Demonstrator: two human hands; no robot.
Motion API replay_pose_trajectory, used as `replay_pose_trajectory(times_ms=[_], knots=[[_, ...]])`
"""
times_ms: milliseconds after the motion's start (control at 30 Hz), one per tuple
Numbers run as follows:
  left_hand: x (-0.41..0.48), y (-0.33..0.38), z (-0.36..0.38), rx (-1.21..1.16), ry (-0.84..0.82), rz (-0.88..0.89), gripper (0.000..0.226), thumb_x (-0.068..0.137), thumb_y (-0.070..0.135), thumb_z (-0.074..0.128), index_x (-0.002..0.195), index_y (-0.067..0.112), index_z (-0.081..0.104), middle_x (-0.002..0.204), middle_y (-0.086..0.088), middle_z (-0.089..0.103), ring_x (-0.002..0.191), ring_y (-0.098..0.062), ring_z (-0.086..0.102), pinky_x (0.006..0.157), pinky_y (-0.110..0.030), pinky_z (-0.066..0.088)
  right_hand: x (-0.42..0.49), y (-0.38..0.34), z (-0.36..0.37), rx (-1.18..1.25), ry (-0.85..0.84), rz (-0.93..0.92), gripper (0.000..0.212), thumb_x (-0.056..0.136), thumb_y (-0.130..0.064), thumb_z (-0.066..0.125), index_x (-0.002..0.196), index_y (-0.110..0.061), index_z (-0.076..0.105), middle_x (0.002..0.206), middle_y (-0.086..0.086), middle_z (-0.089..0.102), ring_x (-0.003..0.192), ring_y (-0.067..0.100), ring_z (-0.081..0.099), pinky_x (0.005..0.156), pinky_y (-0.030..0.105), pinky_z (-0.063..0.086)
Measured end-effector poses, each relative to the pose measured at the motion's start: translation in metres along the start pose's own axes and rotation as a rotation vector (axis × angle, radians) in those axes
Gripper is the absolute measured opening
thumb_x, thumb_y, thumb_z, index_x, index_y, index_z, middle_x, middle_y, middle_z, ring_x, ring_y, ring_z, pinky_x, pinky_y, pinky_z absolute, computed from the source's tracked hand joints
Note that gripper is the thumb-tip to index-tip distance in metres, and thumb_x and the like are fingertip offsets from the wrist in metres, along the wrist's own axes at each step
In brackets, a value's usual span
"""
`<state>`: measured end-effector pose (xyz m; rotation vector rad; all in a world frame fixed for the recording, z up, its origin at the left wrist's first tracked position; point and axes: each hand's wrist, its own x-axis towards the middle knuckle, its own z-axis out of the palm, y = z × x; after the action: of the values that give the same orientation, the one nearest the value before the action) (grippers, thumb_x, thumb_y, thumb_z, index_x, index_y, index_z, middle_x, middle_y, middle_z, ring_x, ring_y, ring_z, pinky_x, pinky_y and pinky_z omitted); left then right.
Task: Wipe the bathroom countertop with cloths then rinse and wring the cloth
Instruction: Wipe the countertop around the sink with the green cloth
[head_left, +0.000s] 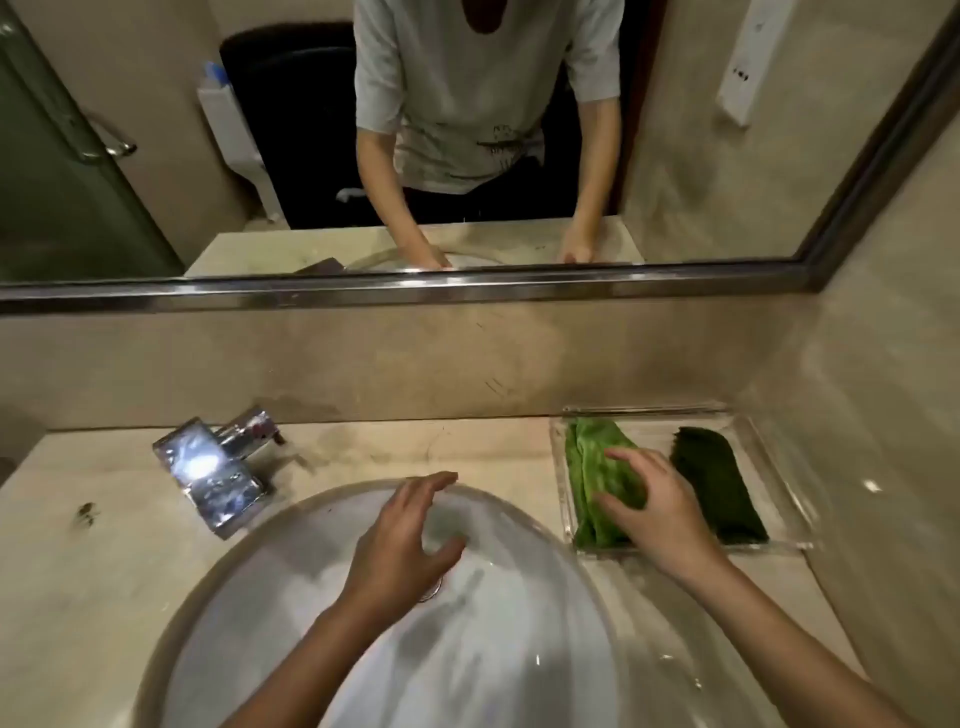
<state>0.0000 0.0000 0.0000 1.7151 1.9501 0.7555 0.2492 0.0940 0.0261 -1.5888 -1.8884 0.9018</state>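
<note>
The bare left arm (311, 654) comes up from the bottom middle. The left hand (400, 535) hangs in the air, palm down. Its fingers (426, 486) are loose and a little spread, with the thumb sticking out to the side. It holds nothing. The bare right arm (779, 639) comes in from the bottom right corner. The right hand (660, 509) is palm down on a light green folded cloth (592, 467). Its fingers and thumb curl over the cloth like a claw, with a bunch of it between them.
</note>
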Motion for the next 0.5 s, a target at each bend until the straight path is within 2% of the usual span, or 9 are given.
replay_pose_trajectory(times_ms=[67, 133, 233, 333, 433, 500], knots=[[0.012, -0.003, 0.007, 0.073, 0.021, -0.002, 0.063, 0.08, 0.037, 0.069, 0.135, 0.038, 0.038, 0.13, 0.019, 0.044, 0.117, -0.006, 0.046, 0.081, -0.026, 0.045, 0.016, 0.007, 0.008, -0.115, -0.076, 0.005, 0.06, 0.083, -0.025, 0.069, 0.137, -0.023, 0.042, 0.137, 0.0, 0.042, 0.127, 0.019, 0.035, 0.104, 0.034, 0.033], [0.022, -0.011, 0.014, 0.224, 0.024, 0.048, 0.066, 0.078, 0.049, 0.061, 0.138, 0.036, 0.037, 0.134, 0.013, 0.045, 0.12, -0.013, 0.045, 0.086, -0.028, 0.043, 0.028, 0.012, 0.016, -0.249, -0.167, 0.019, 0.072, 0.083, -0.033, 0.066, 0.144, -0.025, 0.029, 0.146, 0.002, 0.031, 0.132, 0.023, 0.024, 0.109, 0.037, 0.027], [0.03, -0.023, 0.021, 0.392, 0.043, 0.097, 0.075, 0.071, 0.064, 0.046, 0.14, 0.035, 0.036, 0.142, 0.006, 0.044, 0.125, -0.024, 0.044, 0.094, -0.04, 0.042, 0.035, 0.026, 0.028, -0.429, -0.19, 0.018, 0.077, 0.085, -0.043, 0.061, 0.147, -0.028, 0.019, 0.151, -0.001, 0.023, 0.134, 0.026, 0.016, 0.11, 0.039, 0.023], [0.033, -0.029, 0.023, 0.444, 0.039, 0.099, 0.078, 0.072, 0.067, 0.042, 0.142, 0.035, 0.033, 0.146, 0.005, 0.04, 0.129, -0.026, 0.04, 0.097, -0.044, 0.041, 0.033, 0.034, 0.033, -0.504, -0.105, -0.033, 0.062, 0.087, -0.042, 0.058, 0.142, -0.027, 0.034, 0.145, 0.0, 0.032, 0.126, 0.025, 0.025, 0.104, 0.038, 0.028], [0.03, -0.031, 0.023, 0.453, 0.005, 0.092, 0.078, 0.072, 0.067, 0.038, 0.142, 0.034, 0.033, 0.146, 0.004, 0.04, 0.129, -0.026, 0.04, 0.1, -0.042, 0.038, 0.032, 0.037, 0.04, -0.466, 0.007, -0.132, 0.039, 0.086, -0.024, 0.063, 0.124, -0.021, 0.056, 0.126, 0.002, 0.052, 0.107, 0.025, 0.039, 0.089, 0.035, 0.037], [0.025, -0.03, 0.021, 0.442, -0.019, 0.088, 0.079, 0.071, 0.068, 0.036, 0.143, 0.035, 0.03, 0.146, 0.006, 0.039, 0.13, -0.023, 0.039, 0.101, -0.04, 0.036, 0.033, 0.036, 0.04, -0.426, 0.04, -0.155, 0.032, 0.082, -0.012, 0.066, 0.114, -0.017, 0.063, 0.114, 0.003, 0.059, 0.099, 0.025, 0.045, 0.08, 0.034, 0.039]])
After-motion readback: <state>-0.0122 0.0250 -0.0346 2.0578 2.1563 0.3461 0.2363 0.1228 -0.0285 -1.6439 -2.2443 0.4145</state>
